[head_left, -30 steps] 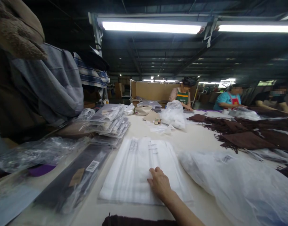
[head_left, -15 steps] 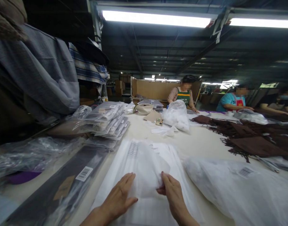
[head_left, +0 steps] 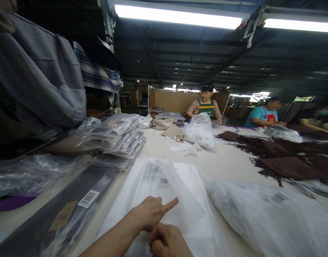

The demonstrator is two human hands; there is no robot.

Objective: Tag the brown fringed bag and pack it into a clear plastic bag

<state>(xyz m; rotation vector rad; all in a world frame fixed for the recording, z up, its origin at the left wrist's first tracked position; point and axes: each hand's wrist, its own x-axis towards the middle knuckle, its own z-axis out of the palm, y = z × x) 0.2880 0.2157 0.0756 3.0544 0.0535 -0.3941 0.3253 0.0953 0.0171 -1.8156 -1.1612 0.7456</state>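
Left hand (head_left: 149, 214) rests on the stack of clear bags (head_left: 177, 192), index finger extended, other fingers curled. Right hand (head_left: 166, 242) (near edge, partly cropped) sits curled just behind it; its hold I cannot tell.

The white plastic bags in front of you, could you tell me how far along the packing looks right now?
Done: a stack of sealed clear packets sits at the table's left. In hand: the left hand rests on the pile of flat white plastic bags, index finger extended; the right hand is closed just below it, with what it grips hidden. Left: loose brown fringed cloths lie unbagged at the right.
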